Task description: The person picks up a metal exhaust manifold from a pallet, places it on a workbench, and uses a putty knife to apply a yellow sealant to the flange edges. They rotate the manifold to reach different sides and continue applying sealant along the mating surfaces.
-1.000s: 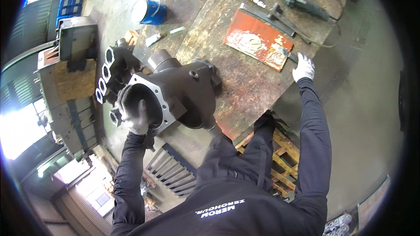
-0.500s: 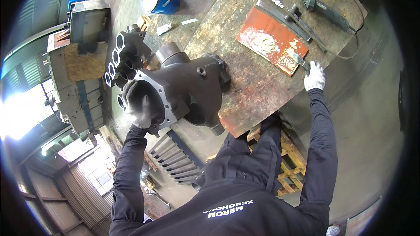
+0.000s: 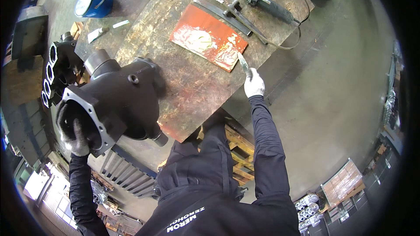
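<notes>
A putty knife (image 3: 245, 66) is gripped in my white-gloved right hand (image 3: 254, 84), its blade touching or close to the near right edge of a red-brown board (image 3: 186, 22). Pale cream paste (image 3: 199, 40) is smeared over that board. On the left, my gloved left hand (image 3: 78, 139) holds the rim of the round flanged opening of a large black cast housing (image 3: 127, 91). Its thumb side shows in the mouth; some fingers are lost in the dark there. The housing lies on its side along the table's left edge.
On the worn table (image 3: 192, 100) lie an angle grinder (image 3: 269, 6) with its cable, a hammer (image 3: 238, 13), a metal bar (image 3: 223, 16) and a tube (image 3: 95, 35). A blue bucket (image 3: 94, 2) stands far left. Another black casting (image 3: 65, 63) sits beyond the housing.
The view has swung right, so the table and its things sit further left in the picture. The putty knife has shifted toward the board's edge. My left hand stays at the flange.
</notes>
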The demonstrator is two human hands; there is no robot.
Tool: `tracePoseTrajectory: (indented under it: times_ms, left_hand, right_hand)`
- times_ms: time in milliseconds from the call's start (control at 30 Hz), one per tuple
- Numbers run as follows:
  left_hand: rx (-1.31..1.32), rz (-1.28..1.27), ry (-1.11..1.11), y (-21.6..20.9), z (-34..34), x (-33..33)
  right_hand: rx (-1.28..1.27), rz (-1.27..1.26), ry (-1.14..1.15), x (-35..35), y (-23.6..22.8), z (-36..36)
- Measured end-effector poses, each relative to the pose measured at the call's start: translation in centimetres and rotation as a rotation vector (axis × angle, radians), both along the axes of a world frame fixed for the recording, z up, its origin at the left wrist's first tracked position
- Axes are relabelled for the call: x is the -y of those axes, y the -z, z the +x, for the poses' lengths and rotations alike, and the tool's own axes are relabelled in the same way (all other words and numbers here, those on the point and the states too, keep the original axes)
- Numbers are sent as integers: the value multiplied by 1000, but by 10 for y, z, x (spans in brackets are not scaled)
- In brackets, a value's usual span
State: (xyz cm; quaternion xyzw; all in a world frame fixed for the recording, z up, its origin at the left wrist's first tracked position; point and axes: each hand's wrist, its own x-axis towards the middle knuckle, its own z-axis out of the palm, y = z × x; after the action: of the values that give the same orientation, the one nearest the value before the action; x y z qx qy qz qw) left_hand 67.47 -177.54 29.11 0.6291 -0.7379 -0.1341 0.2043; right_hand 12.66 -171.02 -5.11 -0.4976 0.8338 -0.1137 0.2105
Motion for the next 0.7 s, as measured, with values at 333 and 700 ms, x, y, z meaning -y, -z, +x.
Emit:
tracePoseTrajectory:
  times_ms: [333, 700]
  left_hand:
    - [76, 28, -11, 2, 10, -1]
    - [119, 43, -33, 0, 8, -2]
  right_hand:
    - [-244, 29, -323, 39, 4, -24]
    - [-148, 29, -402, 23, -6, -10]
